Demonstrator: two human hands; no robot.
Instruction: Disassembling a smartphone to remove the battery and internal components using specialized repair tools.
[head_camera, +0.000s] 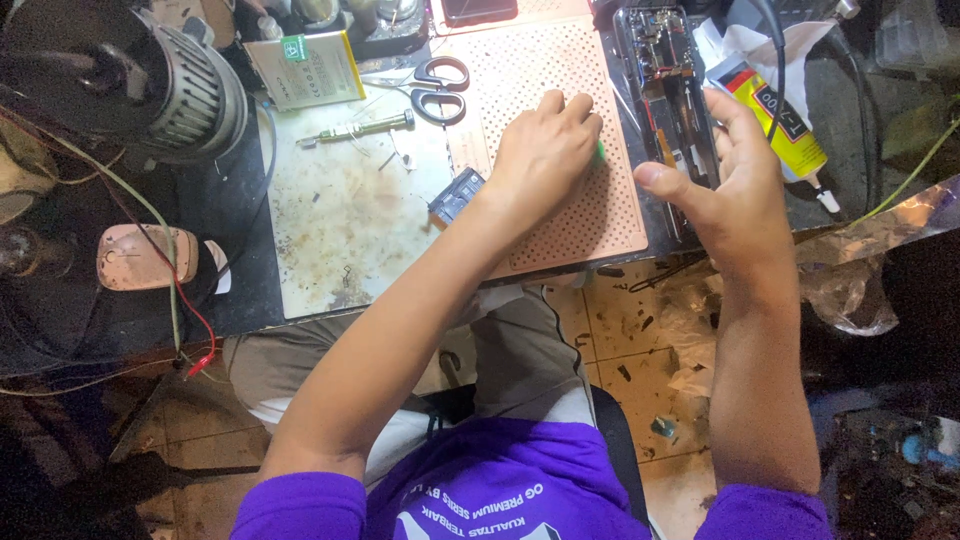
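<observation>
Cluttered surface (330, 240); my left hand (545, 150) curled on small green piece (600, 152), likely light, pinch edges; right hand (735, 185) open, empty, by opened phone (660, 60) at 1 o'clock.

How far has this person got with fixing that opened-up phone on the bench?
Done: the phone lies opened, its inner parts bare, with a glue tube beside it. In hand: the left hand presses something small and green on the perforated mat; the right hand hovers open by the phone. Left: the phone is not yet closed, and the battery lies apart.
</observation>
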